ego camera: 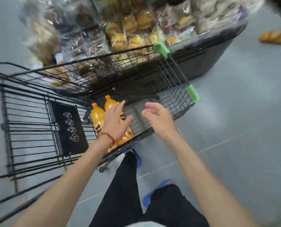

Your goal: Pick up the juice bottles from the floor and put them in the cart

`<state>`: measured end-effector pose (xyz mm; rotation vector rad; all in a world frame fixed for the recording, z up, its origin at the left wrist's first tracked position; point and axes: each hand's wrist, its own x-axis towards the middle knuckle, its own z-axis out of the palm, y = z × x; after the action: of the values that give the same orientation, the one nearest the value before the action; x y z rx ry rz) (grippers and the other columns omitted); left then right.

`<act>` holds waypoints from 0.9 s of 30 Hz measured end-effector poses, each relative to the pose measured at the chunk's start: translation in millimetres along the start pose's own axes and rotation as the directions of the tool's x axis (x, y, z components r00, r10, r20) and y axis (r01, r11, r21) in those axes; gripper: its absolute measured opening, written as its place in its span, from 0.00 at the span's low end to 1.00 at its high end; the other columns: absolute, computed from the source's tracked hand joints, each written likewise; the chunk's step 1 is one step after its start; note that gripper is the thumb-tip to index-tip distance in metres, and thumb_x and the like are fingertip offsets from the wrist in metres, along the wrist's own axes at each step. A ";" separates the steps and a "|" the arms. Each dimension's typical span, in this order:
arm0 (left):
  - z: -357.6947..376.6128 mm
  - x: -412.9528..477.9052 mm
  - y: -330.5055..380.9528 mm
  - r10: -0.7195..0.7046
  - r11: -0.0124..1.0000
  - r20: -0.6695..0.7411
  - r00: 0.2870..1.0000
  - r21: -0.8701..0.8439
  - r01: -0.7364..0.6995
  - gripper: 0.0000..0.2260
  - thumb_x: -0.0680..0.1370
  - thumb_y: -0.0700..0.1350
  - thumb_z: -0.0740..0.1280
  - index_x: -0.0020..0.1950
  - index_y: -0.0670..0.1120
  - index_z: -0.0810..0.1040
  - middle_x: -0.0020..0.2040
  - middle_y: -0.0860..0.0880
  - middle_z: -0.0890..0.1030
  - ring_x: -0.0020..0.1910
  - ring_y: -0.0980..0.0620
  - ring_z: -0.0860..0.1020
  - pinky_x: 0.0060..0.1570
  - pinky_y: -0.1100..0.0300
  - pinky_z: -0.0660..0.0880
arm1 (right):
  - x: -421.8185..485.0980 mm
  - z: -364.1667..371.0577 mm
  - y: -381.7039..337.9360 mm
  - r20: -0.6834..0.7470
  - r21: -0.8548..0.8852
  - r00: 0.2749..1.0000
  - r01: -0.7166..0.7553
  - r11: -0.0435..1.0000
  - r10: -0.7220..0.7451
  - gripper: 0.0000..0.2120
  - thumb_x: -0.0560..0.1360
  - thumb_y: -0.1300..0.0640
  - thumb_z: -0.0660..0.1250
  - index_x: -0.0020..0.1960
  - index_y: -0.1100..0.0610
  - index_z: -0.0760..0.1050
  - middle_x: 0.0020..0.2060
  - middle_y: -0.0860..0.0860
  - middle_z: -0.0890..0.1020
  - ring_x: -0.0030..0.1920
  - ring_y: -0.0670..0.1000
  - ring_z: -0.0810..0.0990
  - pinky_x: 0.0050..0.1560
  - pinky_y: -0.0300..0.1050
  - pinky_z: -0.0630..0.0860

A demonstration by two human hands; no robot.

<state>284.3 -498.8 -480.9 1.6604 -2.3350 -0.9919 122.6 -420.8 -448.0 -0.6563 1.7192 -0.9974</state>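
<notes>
Head-camera view, looking down into a black wire cart point(136, 76) that fills the left and centre of the frame. Much of the picture is motion-blurred.

Two juice bottles lie side by side on the cart's floor, near the centre of the frame, orange caps pointing to 11 o'clock. The left bottle point(97, 117) is mostly visible. The right bottle point(110, 104) is largely covered by the person's left hand.

The left hand point(115, 122) reaches in from 7 o'clock, palm down, fingers straight and together, thumb spread. It holds nothing. It lies over the right bottle, but whether it touches it cannot be told. A red bracelet point(107, 136) circles that wrist.

The right hand point(159, 120) reaches in from 5 o'clock, just right of centre, above the cart's near rim. Its fingers are loosely curled and apart, and it holds nothing.

At 9 o'clock, a black flap point(67, 126) with round white icons sits on the cart's rear gate. Green bumpers point(193, 94) cap the cart's corners towards 2 o'clock.

At 12 o'clock, beyond the cart, a display point(133, 28) holds bagged baked goods. At 2 o'clock, near the frame edge, an orange item point(275, 37) lies on the grey floor point(243, 128), too blurred to name.

At 6 o'clock are black trousers point(125, 185) and blue sandals point(159, 189).
</notes>
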 end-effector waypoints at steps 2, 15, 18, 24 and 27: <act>0.1 -23.1 37.4 0.054 0.997 -0.023 0.998 -0.050 -0.055 0.28 0.80 0.47 0.69 0.78 0.43 0.66 0.76 0.41 0.68 0.77 0.44 0.64 0.77 0.48 0.58 | -27.6 -33.2 -4.2 -0.044 0.038 0.999 0.017 0.999 -0.015 0.15 0.79 0.60 0.72 0.65 0.56 0.79 0.52 0.53 0.85 0.55 0.51 0.82 0.65 0.47 0.75; 64.1 -69.3 283.3 0.393 0.916 0.203 0.897 -0.167 -0.364 0.20 0.79 0.40 0.71 0.70 0.43 0.75 0.64 0.45 0.78 0.62 0.48 0.77 0.64 0.54 0.72 | -135.5 -248.2 20.9 -0.334 0.320 0.933 -0.022 0.947 0.135 0.13 0.81 0.60 0.68 0.65 0.54 0.77 0.55 0.53 0.83 0.52 0.50 0.83 0.54 0.40 0.75; 90.0 -50.8 340.9 0.440 0.895 0.281 0.853 -0.211 -0.393 0.19 0.79 0.41 0.70 0.70 0.44 0.76 0.65 0.47 0.78 0.61 0.49 0.78 0.62 0.53 0.74 | -135.0 -299.8 26.7 -0.404 0.410 0.890 -0.030 0.912 0.211 0.14 0.82 0.60 0.68 0.67 0.56 0.77 0.54 0.52 0.84 0.48 0.48 0.84 0.51 0.39 0.77; 145.5 7.1 456.5 0.477 0.875 0.420 0.772 -0.303 -0.377 0.15 0.80 0.38 0.69 0.67 0.45 0.77 0.63 0.49 0.80 0.59 0.51 0.79 0.62 0.47 0.76 | -118.2 -409.9 22.8 -0.518 0.533 0.788 -0.007 0.846 0.333 0.13 0.81 0.62 0.67 0.65 0.56 0.78 0.57 0.59 0.85 0.52 0.52 0.83 0.57 0.47 0.76; 172.3 37.4 510.8 0.480 0.876 0.485 0.731 -0.314 -0.367 0.15 0.80 0.37 0.68 0.66 0.44 0.77 0.61 0.49 0.80 0.56 0.51 0.80 0.62 0.48 0.76 | -110.3 -462.7 18.6 -0.551 0.591 0.730 -0.001 0.807 0.405 0.11 0.81 0.63 0.67 0.63 0.56 0.78 0.59 0.61 0.84 0.52 0.53 0.83 0.57 0.49 0.77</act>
<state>-217.9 -359.0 -338.4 0.7443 -2.6448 -1.6851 -271.2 -177.5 -336.8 0.3427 1.8804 -1.5969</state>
